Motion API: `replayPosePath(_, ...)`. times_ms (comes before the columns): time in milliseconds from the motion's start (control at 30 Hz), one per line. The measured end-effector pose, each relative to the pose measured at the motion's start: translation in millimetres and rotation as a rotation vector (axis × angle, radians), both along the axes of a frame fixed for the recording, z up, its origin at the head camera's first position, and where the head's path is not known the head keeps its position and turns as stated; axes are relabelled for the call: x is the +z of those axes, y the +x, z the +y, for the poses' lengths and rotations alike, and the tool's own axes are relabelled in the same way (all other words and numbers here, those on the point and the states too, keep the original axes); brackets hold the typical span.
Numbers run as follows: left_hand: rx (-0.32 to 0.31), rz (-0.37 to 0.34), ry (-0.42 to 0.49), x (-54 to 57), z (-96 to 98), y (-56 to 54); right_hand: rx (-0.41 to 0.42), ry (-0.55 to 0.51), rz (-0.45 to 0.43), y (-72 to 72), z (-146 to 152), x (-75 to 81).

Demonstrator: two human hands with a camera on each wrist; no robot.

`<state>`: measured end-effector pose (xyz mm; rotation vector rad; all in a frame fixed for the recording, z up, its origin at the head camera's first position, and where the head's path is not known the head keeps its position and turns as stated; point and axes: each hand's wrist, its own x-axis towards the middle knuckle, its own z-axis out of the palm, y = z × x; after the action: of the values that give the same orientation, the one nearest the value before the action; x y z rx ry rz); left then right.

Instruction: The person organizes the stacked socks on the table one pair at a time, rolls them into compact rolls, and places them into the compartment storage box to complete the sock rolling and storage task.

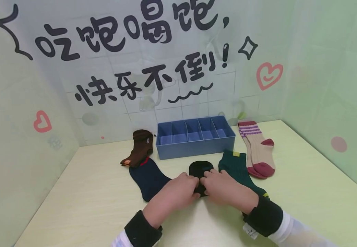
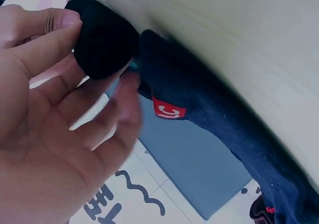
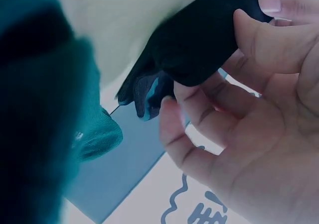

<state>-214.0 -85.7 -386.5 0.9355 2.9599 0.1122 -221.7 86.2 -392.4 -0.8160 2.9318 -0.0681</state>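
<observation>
A black sock (image 1: 201, 166), folded into a short bundle, lies on the table between both hands. My left hand (image 1: 178, 192) grips its left side; in the left wrist view the thumb and a finger pinch the dark bundle (image 2: 105, 42). From the other side my right hand (image 1: 226, 188) pinches the same sock, its dark cloth (image 3: 194, 45) bulging below the fingertips in the right wrist view. Part of the sock is hidden behind the fingers. Close by the left hand lies a navy sock (image 1: 149, 180) with a red tag (image 2: 168, 108). A green sock (image 1: 235, 168) lies partly behind the right hand and wrist.
A blue box (image 1: 193, 148) with several compartments stands at the back of the table, near the wall. Left of it a brown sock (image 1: 142, 147) overlaps the navy one. To its right lie beige socks (image 1: 261, 151) with maroon toes and purple stripes.
</observation>
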Motion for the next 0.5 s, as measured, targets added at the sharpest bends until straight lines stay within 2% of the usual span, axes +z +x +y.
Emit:
replayPosePath(133,-0.031,0.058,-0.044,-1.6,-0.1,1.0,0.052,-0.075,-0.009,-2.4,4.7,3.4)
replayPosePath(233,-0.022,0.026,-0.044,-1.2,0.1,1.1,0.059,-0.153,-0.053,-5.5,7.4,4.8)
replayPosePath(333,-0.015,0.002,-0.013,0.6,-1.0,1.0,0.025,-0.223,-0.119,-8.2,7.6,5.8)
replayPosePath(500,-0.019,-0.033,0.023,2.7,-3.4,0.9,0.010,-0.280,-0.108,-9.3,8.9,6.1)
